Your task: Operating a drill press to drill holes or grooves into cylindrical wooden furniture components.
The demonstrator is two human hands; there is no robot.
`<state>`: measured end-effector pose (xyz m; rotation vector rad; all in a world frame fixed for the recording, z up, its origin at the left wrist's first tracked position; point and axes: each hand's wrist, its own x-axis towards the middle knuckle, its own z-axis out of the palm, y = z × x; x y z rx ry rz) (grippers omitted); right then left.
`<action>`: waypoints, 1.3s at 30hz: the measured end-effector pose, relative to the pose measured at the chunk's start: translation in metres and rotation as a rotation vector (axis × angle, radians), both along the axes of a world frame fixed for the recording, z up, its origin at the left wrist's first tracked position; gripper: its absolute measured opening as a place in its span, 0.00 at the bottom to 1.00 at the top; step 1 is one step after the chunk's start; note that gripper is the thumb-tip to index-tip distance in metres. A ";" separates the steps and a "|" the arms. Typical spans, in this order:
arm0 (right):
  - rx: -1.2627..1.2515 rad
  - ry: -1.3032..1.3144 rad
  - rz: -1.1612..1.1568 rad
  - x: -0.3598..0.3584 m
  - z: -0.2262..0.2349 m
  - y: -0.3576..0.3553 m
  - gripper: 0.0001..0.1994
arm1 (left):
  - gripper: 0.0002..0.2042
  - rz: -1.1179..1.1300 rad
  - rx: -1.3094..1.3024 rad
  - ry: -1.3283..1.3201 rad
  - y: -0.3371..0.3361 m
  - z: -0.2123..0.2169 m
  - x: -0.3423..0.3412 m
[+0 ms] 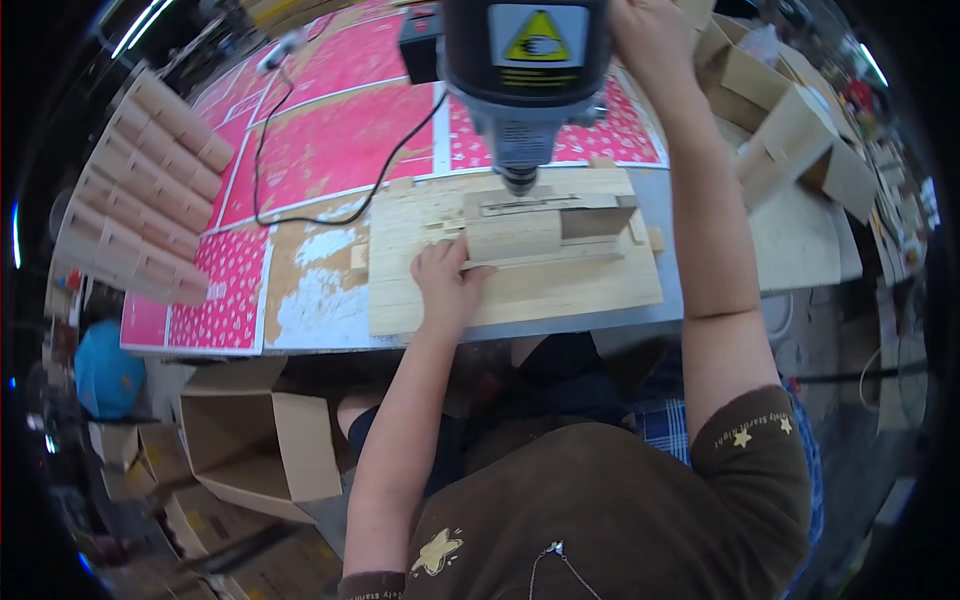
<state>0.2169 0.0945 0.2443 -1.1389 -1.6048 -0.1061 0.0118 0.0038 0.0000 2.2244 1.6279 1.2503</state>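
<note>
A grey drill press head (525, 60) hangs over a pale wooden board (520, 290) on the table. Its chuck and bit (518, 180) point down at a wooden jig (560, 215) fixed on the board. A light wooden block (510, 238) lies in that jig under the bit. My left hand (445, 280) rests on the board and presses against the block's left end. My right hand (645, 30) is raised beside the machine's right side, its fingers partly hidden behind the housing, so what it grips is not visible.
Stacked rows of wooden blocks (150, 190) lie at the far left on pink patterned sheets (330, 140). A black cable (330, 210) crosses them. Open cardboard boxes stand at the right (790, 130) and below the table's front edge (250, 440).
</note>
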 end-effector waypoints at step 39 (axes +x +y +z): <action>0.038 0.248 0.102 0.018 -0.161 -0.101 0.06 | 0.18 0.027 -0.028 0.013 0.003 -0.010 0.027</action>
